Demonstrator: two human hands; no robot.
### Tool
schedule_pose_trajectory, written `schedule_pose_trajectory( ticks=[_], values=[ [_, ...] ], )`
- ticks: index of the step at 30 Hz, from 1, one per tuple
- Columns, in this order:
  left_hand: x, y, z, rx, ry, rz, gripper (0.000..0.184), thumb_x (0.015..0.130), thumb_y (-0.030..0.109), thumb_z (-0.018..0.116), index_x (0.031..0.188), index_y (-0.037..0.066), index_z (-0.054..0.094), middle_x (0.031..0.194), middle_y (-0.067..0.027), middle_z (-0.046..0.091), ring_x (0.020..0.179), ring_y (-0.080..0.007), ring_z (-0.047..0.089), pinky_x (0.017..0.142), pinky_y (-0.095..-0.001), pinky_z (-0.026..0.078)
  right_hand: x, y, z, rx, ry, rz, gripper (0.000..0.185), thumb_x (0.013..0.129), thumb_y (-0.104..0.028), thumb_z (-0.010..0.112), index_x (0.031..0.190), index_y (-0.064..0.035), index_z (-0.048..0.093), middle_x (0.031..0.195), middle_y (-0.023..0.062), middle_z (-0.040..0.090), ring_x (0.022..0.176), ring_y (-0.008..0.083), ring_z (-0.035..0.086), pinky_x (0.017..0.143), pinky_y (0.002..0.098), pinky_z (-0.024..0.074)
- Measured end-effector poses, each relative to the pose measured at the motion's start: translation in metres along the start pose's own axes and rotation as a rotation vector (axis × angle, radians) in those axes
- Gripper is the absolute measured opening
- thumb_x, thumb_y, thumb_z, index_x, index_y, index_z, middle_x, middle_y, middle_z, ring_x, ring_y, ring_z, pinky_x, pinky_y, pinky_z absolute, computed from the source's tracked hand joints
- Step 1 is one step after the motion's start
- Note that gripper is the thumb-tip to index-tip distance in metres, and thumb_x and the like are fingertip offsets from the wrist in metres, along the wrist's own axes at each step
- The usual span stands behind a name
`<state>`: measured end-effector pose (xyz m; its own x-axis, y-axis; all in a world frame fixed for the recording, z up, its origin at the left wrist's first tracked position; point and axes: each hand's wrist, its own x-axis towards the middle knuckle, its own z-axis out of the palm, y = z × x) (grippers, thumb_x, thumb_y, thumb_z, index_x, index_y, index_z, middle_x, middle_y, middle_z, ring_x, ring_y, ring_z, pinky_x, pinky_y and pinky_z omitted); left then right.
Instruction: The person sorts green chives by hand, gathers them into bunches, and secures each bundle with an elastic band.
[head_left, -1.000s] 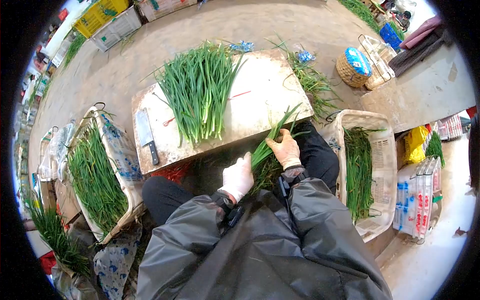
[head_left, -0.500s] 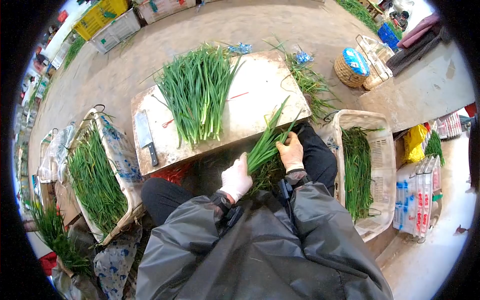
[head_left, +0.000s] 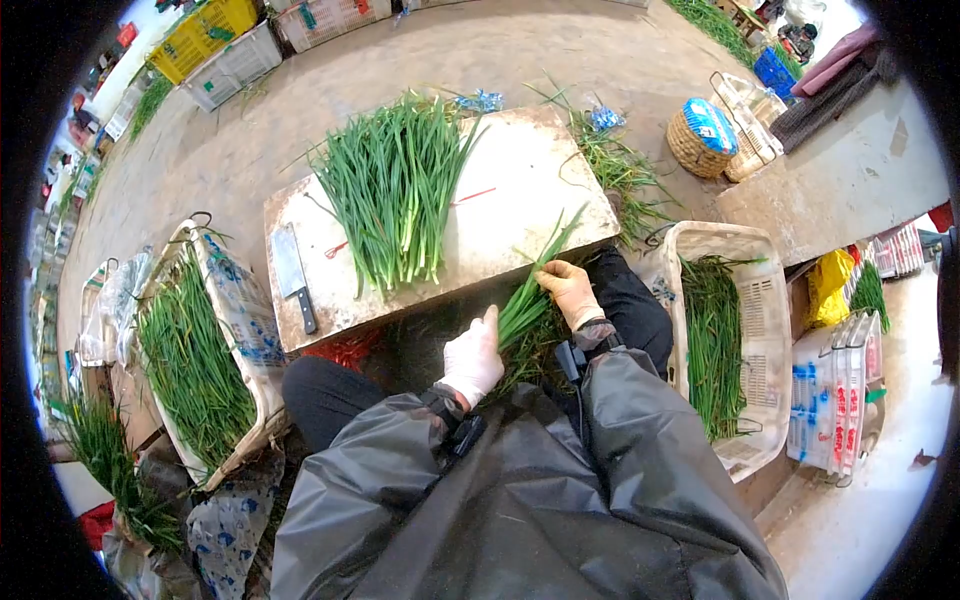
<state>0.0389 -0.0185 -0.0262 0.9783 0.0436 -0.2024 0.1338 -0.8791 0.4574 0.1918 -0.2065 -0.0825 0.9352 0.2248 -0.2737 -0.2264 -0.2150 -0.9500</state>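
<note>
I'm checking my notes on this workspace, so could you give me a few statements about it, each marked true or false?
1. The left hand holds green stalks. True.
2. The knife is in the right hand. False: the knife lies on the board, and the right hand is at the green stalks.
3. A large green bundle lies on the board. True.
4. The crate on the person's right is empty. False: greens lie in that crate.
</note>
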Motion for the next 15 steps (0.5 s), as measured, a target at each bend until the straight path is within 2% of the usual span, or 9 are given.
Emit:
schedule_pose_trajectory(
  ticks=[1,2,5,8,11,12,15],
  values=[
    [0.000,0.000,0.000,0.002,0.012,0.005,0.074,0.080,0.005,0.064,0.150,0.010,0.044,0.114,-0.0169,0.064,0.094,-0.0387,0.070,0.079,-0.0495,0.057,-0.003,-0.006,-0.001,-0.001,-0.016,0.009,0.025,0.091,-0.018,0.076,0.108,0.0009,0.072,0.086,0.0009,0.070,0.077,0.0122,0.061,0.071,0.0288,0.0499],
    [0.000,-0.001,0.000,0.003,0.023,0.011,0.073,0.080,0.005,0.064,0.150,0.010,0.044,0.114,-0.0168,0.064,0.094,-0.0384,0.070,0.079,-0.0492,0.057,-0.008,-0.011,-0.001,0.140,-0.031,0.040,0.016,0.093,-0.017,0.074,0.099,-0.0022,0.073,0.081,-0.0025,0.065,0.070,0.0073,0.053,0.064,0.0249,0.0444],
    [0.000,0.000,-0.002,-0.026,-0.003,-0.023,0.073,0.080,0.005,0.064,0.150,0.009,0.044,0.115,-0.0176,0.067,0.098,-0.0399,0.070,0.082,-0.0487,0.057,-0.019,-0.034,-0.003,0.172,-0.035,-0.060,0.014,0.094,-0.018,0.074,0.097,-0.0045,0.073,0.078,-0.0048,0.063,0.066,0.0043,0.049,0.060,0.0231,0.0404],
    [0.006,-0.011,0.010,-0.151,-0.064,-0.058,0.072,0.080,0.007,0.066,0.149,0.008,0.044,0.118,-0.0203,0.069,0.104,-0.0423,0.069,0.086,-0.0482,0.057,-0.042,-0.074,-0.003,0.182,-0.145,-0.160,0.012,0.096,-0.013,0.075,0.102,-0.0028,0.074,0.084,-0.0035,0.067,0.073,0.0066,0.057,0.067,0.0232,0.0470],
    [0.010,-0.012,0.004,-0.377,-0.193,-0.109,0.072,0.079,0.007,0.068,0.147,0.007,0.045,0.119,-0.0221,0.070,0.110,-0.0393,0.069,0.091,-0.0449,0.056,-0.045,-0.072,-0.005,0.207,-0.203,-0.230,0.014,0.097,-0.011,0.075,0.106,-0.0012,0.073,0.087,-0.0021,0.070,0.078,0.0081,0.061,0.073,0.0238,0.0506],
    [0.014,-0.023,0.020,-0.555,-0.174,-0.093,0.073,0.075,0.003,0.073,0.144,0.004,0.049,0.115,-0.0158,0.072,0.104,-0.0298,0.071,0.091,-0.0387,0.056,-0.045,-0.070,-0.008,0.243,-0.195,-0.219,0.015,0.097,-0.011,0.075,0.107,-0.0011,0.073,0.087,-0.0020,0.070,0.078,0.0081,0.061,0.073,0.0240,0.0506],
    [0.022,-0.026,0.018,-1.119,-0.360,-0.147,0.072,0.073,-0.001,0.075,0.141,0.000,0.052,0.112,-0.0077,0.070,0.100,-0.0197,0.067,0.089,-0.0334,0.054,-0.047,-0.071,-0.012,0.278,-0.097,-0.225,0.012,0.099,-0.013,0.072,0.104,-0.0025,0.071,0.090,0.0007,0.071,0.077,0.0078,0.062,0.070,0.0244,0.0501]
  ],
)
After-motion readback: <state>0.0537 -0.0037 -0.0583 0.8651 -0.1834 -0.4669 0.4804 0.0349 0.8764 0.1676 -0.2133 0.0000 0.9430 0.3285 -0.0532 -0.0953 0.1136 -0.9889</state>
